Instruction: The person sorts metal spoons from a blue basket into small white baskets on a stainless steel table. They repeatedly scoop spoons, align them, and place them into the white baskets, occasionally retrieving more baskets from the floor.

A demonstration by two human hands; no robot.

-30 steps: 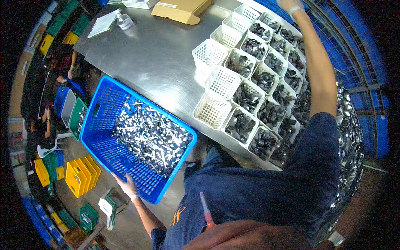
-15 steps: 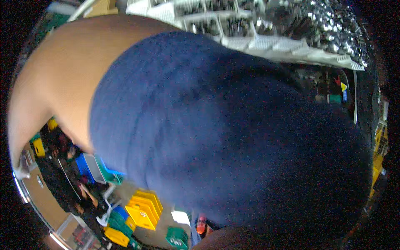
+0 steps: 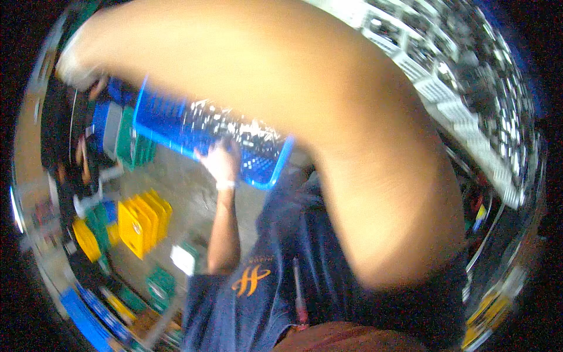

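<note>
My left hand (image 3: pixel 221 165), in a whitish covering that ends at the wrist, overlaps the near rim of a blue plastic basket (image 3: pixel 176 146). Its thumb sticks out to the left, but the fingers are smeared, so I cannot tell whether they grip the rim. Small shiny metal pieces (image 3: pixel 258 134) lie in the basket. My right forearm sweeps across the upper view, hiding the basket's far side. It ends at the upper left in my right hand (image 3: pixel 82 66), also whitish and blurred, near dark clutter; whether it holds anything is unclear.
White perforated trays (image 3: pixel 434 94) with shiny metal parts line the upper right. Yellow crates (image 3: pixel 143 223) are stacked on the grey floor (image 3: pixel 187 196) at left, a green crate (image 3: pixel 136 141) beyond them. Another person's arm (image 3: pixel 83 158) shows at far left. Blue crates (image 3: pixel 88 317) stand lower left.
My right arm has swung up and left, and its navy sleeve no longer fills the view. My left hand and the blue basket with metal pieces have come into sight.
</note>
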